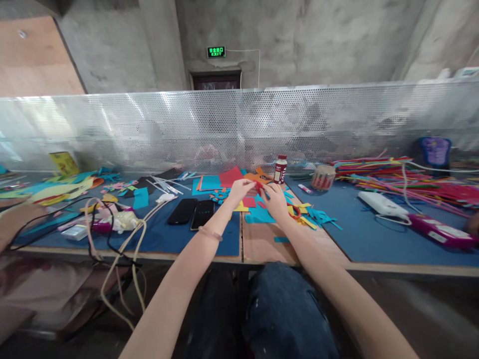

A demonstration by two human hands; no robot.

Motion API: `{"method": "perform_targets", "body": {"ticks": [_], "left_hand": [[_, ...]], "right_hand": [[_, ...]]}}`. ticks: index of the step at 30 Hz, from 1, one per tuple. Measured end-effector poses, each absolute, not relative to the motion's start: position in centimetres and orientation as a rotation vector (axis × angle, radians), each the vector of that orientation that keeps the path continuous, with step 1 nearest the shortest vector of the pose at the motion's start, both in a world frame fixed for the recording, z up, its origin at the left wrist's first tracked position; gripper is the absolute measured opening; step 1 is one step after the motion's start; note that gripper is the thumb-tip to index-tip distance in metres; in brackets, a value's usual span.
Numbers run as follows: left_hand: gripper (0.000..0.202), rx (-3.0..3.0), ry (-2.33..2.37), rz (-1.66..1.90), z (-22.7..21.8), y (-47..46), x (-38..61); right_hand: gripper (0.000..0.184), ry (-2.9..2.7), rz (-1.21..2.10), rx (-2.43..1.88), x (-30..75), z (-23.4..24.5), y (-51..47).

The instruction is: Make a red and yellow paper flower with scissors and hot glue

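Over the littered tabletop, my left hand and my right hand meet with fingertips pinched together. Between them is a small red piece that looks like paper; its shape is partly covered by my fingers. My left wrist wears a pale bangle. Beneath and around my hands lie blue paper, yellow strips and small cut scraps. Red sheet paper lies just behind my left hand. Close to my right wrist are orange-handled scissors, partly hidden.
Two black phones lie left of my arms, beside tangled cables. A brown bottle stands behind my right hand. Farther right are a clear cup, a white power strip and colourful pipe cleaners. Another person's arm reaches in at left.
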State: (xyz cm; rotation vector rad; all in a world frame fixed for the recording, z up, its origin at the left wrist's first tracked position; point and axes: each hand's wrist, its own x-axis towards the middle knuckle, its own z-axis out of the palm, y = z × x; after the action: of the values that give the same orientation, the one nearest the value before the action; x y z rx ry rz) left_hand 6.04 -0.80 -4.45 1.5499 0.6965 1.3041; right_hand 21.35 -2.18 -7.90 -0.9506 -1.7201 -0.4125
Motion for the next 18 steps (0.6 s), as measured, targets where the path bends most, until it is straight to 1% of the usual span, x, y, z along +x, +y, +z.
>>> {"method": "perform_targets", "body": {"ticks": [9,13,18], "left_hand": [[0.026,1.598,0.692,1.341,-4.4,-0.6,5.9],[0.029,1.635,0.700,1.340,-4.5,-0.4,5.9],[0.037,1.682,0.712,1.300,-4.6,-0.2,5.8]], "right_hand": [[0.027,-1.697,-0.263,-0.890,21.3,-7.5,-2.5],[0.030,-1.696,-0.214,-0.890,21.5,-7.3,-2.5],[0.023,-1.748,-0.175,-0.864,22.2,-6.7,-2.9]]}}
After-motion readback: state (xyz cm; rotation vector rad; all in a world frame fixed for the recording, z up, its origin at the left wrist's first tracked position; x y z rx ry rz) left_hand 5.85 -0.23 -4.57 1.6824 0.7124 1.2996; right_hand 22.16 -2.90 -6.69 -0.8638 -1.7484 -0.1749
